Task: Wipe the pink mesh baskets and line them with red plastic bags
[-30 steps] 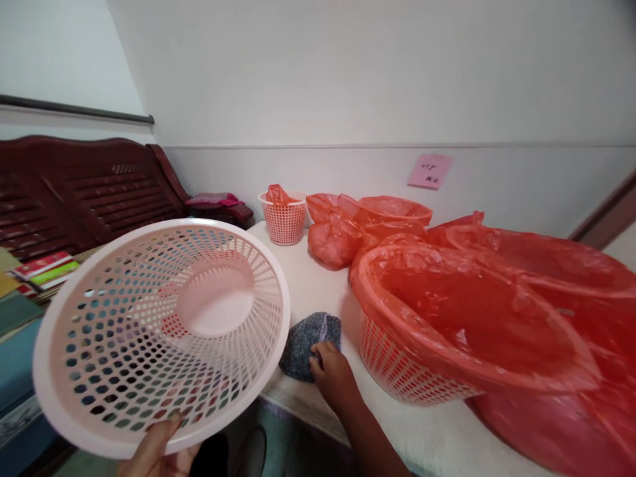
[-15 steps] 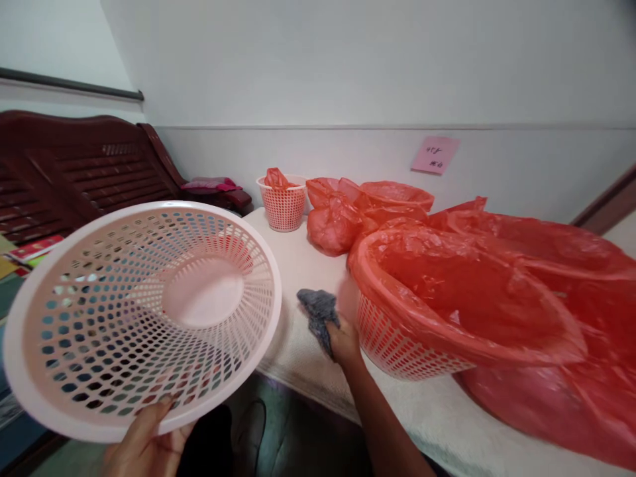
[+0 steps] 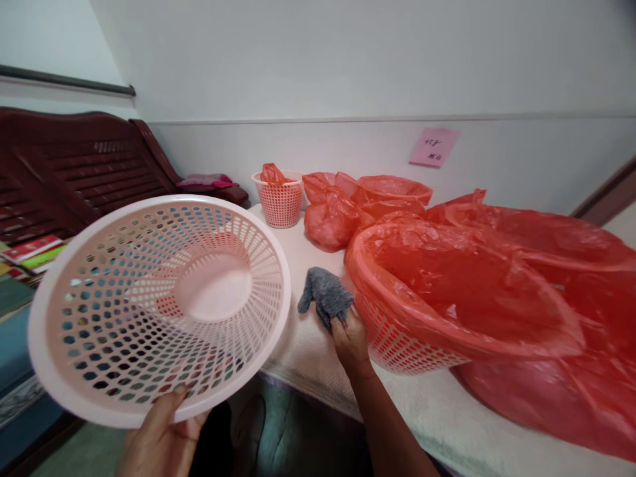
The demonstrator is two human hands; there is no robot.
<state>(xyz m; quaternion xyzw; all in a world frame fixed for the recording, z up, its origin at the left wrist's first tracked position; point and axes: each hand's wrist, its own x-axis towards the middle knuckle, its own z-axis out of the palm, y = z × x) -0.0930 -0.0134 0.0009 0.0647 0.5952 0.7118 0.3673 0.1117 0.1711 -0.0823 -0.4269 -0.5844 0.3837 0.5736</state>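
Observation:
My left hand (image 3: 166, 430) grips the near rim of a large pale pink plastic basket (image 3: 213, 285), thumb inside and fingers below. The basket is tilted so its perforated inside faces me; nothing lies in it. In my right hand (image 3: 352, 338) is a bunched grey cloth (image 3: 325, 295), held just above or on the white table cover (image 3: 318, 371); contact is hard to tell. Right beside that hand stands another pink basket (image 3: 407, 344), lined with a red plastic bag (image 3: 477, 298) folded over its rim.
A small pink basket (image 3: 281, 205) with a red bag stands at the back. More red bags (image 3: 330, 222) crowd the back and right. A pink note (image 3: 434, 147) is stuck on the wall. At left are a dark wooden bench (image 3: 74, 172) and some colourful packets (image 3: 37, 252).
The basket in my left hand has shifted slightly right. My right hand has turned, and the cloth has moved a little right and spread differently over the table.

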